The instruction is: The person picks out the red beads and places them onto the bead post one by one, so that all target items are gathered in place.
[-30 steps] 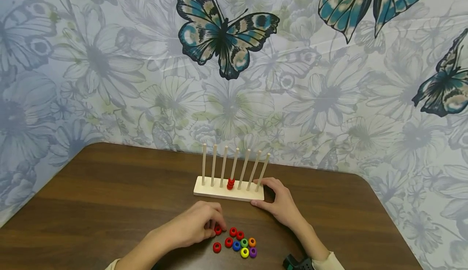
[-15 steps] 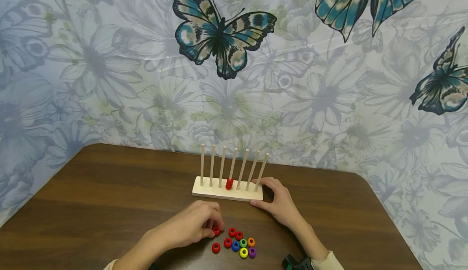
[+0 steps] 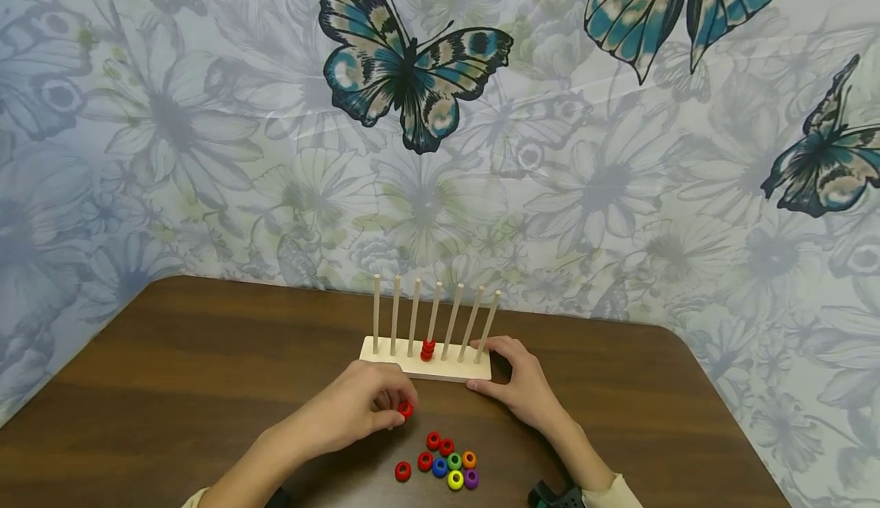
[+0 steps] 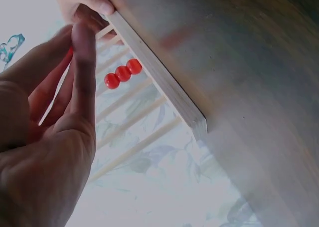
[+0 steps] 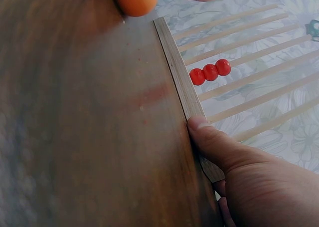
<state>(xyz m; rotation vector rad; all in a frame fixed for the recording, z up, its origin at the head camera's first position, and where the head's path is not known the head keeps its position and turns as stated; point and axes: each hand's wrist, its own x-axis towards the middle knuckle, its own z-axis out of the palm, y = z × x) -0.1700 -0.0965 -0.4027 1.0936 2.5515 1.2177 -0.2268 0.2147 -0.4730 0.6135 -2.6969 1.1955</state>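
Pinching a red bead (image 3: 406,409) between thumb and fingertips, the left hand (image 3: 360,405) holds it in front of the wooden rack (image 3: 450,370), well apart from the pegs (image 3: 376,313)! Fingers narrow on this side, and in the left wrist view the thumb hides nearly all of that bead. Over at the rack's right end, the right hand (image 3: 524,387) grips the base, thumb on the front edge, fingers around the back. Seven upright pegs here, and the middle one carries three red beads (image 3: 428,351), stacked at the bottom. Nearer the person, what a colourful bunch on the brown table (image 3: 172,370): blue bead (image 3: 440,467), green bead (image 3: 454,461), orange bead (image 3: 469,460), yellow bead (image 3: 455,480) and purple bead (image 3: 470,479), all close together, with four loose red beads (image 3: 425,461) on the left and far sides. Behind it all, butterflies (image 3: 406,72) decorate the floral backdrop (image 3: 577,187).
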